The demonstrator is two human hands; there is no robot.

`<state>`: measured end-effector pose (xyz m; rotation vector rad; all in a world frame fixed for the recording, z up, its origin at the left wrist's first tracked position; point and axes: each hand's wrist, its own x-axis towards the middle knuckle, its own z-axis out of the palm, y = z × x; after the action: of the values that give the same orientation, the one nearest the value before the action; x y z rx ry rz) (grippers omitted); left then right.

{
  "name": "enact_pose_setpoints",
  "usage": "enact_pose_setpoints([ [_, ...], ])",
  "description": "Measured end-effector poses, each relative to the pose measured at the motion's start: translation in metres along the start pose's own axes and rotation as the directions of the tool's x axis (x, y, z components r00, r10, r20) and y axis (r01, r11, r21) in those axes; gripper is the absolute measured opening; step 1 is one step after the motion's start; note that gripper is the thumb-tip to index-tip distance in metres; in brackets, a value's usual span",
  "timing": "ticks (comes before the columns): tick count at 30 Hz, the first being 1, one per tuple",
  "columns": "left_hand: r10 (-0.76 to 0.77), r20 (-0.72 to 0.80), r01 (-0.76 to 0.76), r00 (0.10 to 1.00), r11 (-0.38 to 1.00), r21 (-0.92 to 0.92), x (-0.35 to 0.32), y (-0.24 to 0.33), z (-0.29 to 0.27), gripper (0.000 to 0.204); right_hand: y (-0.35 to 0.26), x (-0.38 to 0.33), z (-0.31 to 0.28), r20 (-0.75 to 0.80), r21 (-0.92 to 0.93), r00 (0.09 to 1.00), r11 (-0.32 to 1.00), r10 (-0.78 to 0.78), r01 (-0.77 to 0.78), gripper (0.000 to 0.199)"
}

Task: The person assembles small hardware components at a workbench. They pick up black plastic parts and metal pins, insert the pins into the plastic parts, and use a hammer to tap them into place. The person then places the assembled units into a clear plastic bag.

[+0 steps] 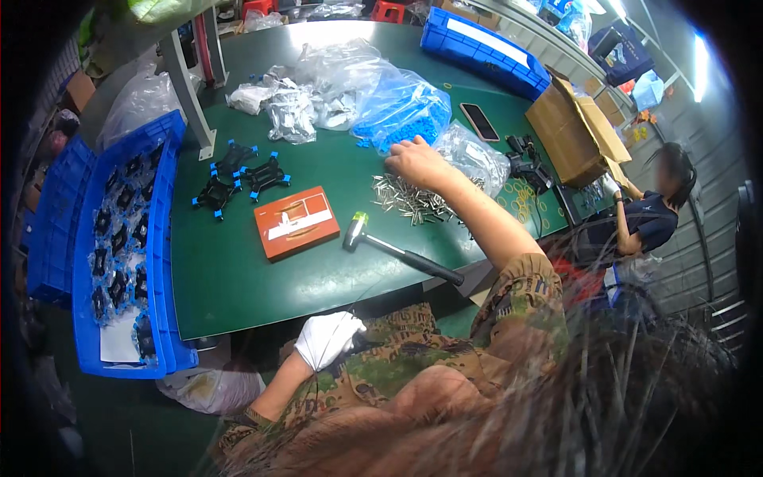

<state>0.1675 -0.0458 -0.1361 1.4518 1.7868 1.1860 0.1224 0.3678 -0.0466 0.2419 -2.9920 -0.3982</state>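
Note:
My bare right hand [421, 164] reaches over the table, between a clear bag of small blue pieces [417, 127] and a pile of short metal pins [413, 200]. Its fingers bend downward and the tips are hidden, so a grip cannot be made out. In a white glove, my left hand [327, 340] is low over my lap, off the table's near edge. Those fingers are closed around something dark that I cannot make out. A hammer [401, 253] with a black handle and green-yellow face lies beside an orange-brown box [296, 223]. Several black frames with blue tips [265, 176] lie farther left.
A blue crate [163, 262] holding more frames stands at the left, near a metal post [187, 95]. Toward the back right are a phone [479, 122], a blue bin [485, 52], a cardboard box [576, 131] and yellow rings [520, 199]. Another person [656, 215] works at the right.

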Motion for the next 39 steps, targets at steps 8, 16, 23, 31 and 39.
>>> enact_pose_setpoints([
  [8,-0.087,-0.056,0.086,0.995,0.996,-0.021,-0.010,-0.007,0.013,0.011,-0.121,-0.051,-0.059,-0.135,0.834,0.990,0.543,0.031,0.096,0.017],
  [16,-0.206,0.002,0.206,0.979,0.978,-0.019,-0.003,0.028,0.001,0.024,-0.223,-0.119,-0.066,-0.109,0.858,0.994,0.507,0.027,0.081,0.012],
  [23,-0.114,-0.010,0.113,0.993,0.988,-0.104,-0.007,0.017,0.010,0.022,-0.231,-0.129,-0.059,0.064,0.887,0.997,0.454,0.052,-0.081,0.021],
  [31,-0.127,0.028,0.127,0.992,0.992,0.006,-0.002,0.034,0.005,0.021,-0.211,-0.129,-0.068,0.258,0.878,0.962,0.436,-0.085,-0.197,0.025],
  [39,0.015,0.064,-0.033,0.998,0.957,0.287,-0.002,0.035,0.004,0.017,-0.206,-0.121,-0.079,0.267,0.882,0.937,0.449,-0.224,-0.144,0.023],
])
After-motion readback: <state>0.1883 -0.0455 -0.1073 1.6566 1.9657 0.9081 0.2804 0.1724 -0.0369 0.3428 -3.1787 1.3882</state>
